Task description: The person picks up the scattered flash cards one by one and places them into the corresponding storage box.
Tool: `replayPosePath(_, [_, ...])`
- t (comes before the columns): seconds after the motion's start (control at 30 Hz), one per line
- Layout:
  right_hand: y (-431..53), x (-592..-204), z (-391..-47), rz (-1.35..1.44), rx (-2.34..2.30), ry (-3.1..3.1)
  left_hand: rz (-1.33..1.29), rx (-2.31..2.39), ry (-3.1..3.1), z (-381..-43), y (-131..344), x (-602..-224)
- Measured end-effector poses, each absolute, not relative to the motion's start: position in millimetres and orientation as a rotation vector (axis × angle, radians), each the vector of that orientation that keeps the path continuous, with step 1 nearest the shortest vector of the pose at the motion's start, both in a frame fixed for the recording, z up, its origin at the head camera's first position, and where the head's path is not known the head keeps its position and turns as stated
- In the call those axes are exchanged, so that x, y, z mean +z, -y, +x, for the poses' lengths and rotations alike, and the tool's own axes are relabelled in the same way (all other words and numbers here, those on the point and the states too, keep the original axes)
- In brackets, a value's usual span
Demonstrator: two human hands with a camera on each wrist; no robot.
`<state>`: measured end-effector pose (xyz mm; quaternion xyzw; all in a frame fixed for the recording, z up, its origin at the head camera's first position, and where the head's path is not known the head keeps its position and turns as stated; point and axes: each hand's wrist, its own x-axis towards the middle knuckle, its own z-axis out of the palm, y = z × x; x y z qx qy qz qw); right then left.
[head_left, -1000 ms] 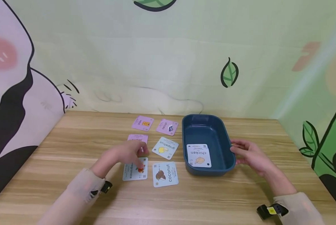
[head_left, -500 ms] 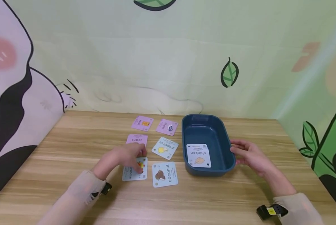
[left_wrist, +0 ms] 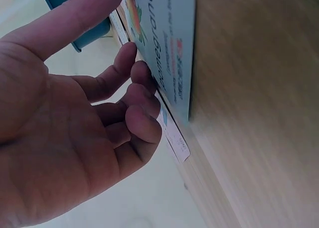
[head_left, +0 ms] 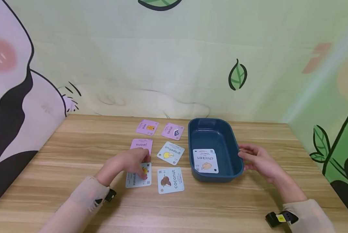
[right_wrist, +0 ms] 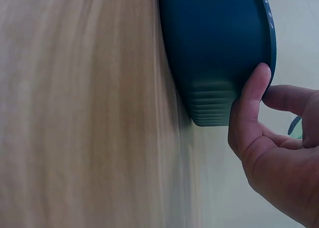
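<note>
In the head view, my left hand (head_left: 131,160) bends over the pale blue pomegranate card (head_left: 133,182). Its thumb lies on the picture and its curled fingertips meet the far edge, pinching the card low at the table. The left wrist view shows the same card (left_wrist: 172,49) beside those fingers (left_wrist: 142,123). A dark blue bin (head_left: 213,177) stands to the right, holding a chicken card (head_left: 206,161). My right hand (head_left: 260,161) touches the bin's right side; in the right wrist view its thumb (right_wrist: 254,96) presses the outer wall (right_wrist: 214,49) near the rim.
A coconut card (head_left: 171,180) and a grapefruit card (head_left: 171,153) lie between the left hand and the bin. Behind them are pink jeans (head_left: 142,144), vest (head_left: 147,127) and shoes (head_left: 172,131) cards. A printed cloth wall (head_left: 174,64) rises behind the wooden table (head_left: 191,210).
The pomegranate card has slid slightly left under my left hand, whose thumb has shifted a little. More of the jeans card shows. My right hand and the bin have stayed put.
</note>
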<state>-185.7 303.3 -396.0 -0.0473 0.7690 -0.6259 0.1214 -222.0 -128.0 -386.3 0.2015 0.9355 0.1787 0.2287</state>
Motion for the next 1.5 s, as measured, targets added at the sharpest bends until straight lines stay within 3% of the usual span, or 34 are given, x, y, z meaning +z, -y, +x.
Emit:
replayPosePath(0.5, [-302.9, -394.4, -186.8, -0.138, -1.835, -2.238, 0.550, 0.543, -2.563, -223.9, 134.7, -382.0])
replayPosePath(1.07, [-304.0, -396.6, -187.7, -0.127, -1.826, -2.241, 0.726, 0.684, -2.536, -236.6, 156.7, -369.5])
replayPosePath(1.5, [-303.7, -395.7, -186.8, -0.128, -1.836, -2.232, 0.684, 0.841, -2.450, -240.4, 165.9, -361.0])
